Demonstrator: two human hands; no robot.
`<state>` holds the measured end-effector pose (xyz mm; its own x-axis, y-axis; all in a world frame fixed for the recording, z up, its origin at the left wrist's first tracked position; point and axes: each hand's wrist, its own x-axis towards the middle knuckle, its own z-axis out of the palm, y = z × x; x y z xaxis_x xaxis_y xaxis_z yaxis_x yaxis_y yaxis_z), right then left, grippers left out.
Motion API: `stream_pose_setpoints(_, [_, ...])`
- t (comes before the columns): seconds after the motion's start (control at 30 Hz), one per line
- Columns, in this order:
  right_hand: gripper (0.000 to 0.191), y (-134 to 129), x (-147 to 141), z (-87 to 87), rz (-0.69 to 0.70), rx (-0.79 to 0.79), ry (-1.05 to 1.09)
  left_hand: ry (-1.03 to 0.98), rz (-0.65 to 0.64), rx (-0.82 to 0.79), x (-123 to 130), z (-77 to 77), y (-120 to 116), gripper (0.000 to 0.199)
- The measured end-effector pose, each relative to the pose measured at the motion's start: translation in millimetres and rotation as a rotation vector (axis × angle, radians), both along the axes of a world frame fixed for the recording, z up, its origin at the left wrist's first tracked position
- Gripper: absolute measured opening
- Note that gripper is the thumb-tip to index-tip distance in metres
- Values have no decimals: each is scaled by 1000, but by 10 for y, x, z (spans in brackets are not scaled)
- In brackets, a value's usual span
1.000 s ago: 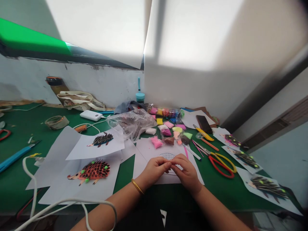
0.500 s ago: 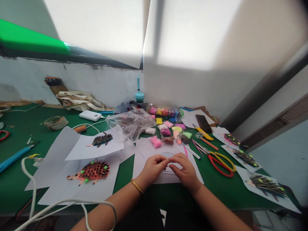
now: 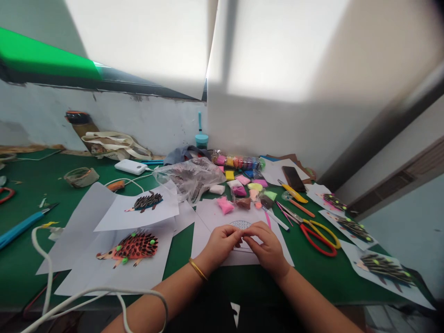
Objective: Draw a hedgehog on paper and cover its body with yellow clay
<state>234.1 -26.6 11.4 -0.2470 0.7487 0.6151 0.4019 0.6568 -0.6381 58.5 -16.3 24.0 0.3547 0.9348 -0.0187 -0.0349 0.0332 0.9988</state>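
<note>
My left hand (image 3: 224,241), with a gold bangle at the wrist, and my right hand (image 3: 266,245) meet fingertip to fingertip over a white sheet (image 3: 204,231). Both are closed in a pinch; whatever lies between the fingers is too small to make out. Just beyond them, a printed scaly oval drawing (image 3: 240,224) shows partly, its lower part hidden by the hands. A pink clay packet (image 3: 225,205) rests on the sheet's upper part, and a capped pen (image 3: 277,219) lies across its right side.
Clay packets (image 3: 255,186) and a crumpled plastic bag (image 3: 192,178) lie behind the sheet. Red-and-yellow scissors (image 3: 317,236) and a yellow cutter (image 3: 294,192) are at the right. Hedgehog pictures (image 3: 137,247) lie on both sides; a white cable (image 3: 104,289) crosses the front left.
The fingertips of both hands have shifted slightly and come closer together above the sheet. The things on the table have not moved.
</note>
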Motion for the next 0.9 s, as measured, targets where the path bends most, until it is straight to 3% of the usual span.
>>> stream_pose_setpoints(0.43, [12,-9,1,-7,8,5,32,-58,-42,-48,-7,7,-2,45])
stream_pose_setpoints(0.67, [8,-23,-10,26,0,-8,16,-71,-47,-61,-5,32,-5,39])
stream_pose_setpoints(0.9, [10,-31,-37,49,-13,34,33,-56,-55,-85,-4,-35,-1,53])
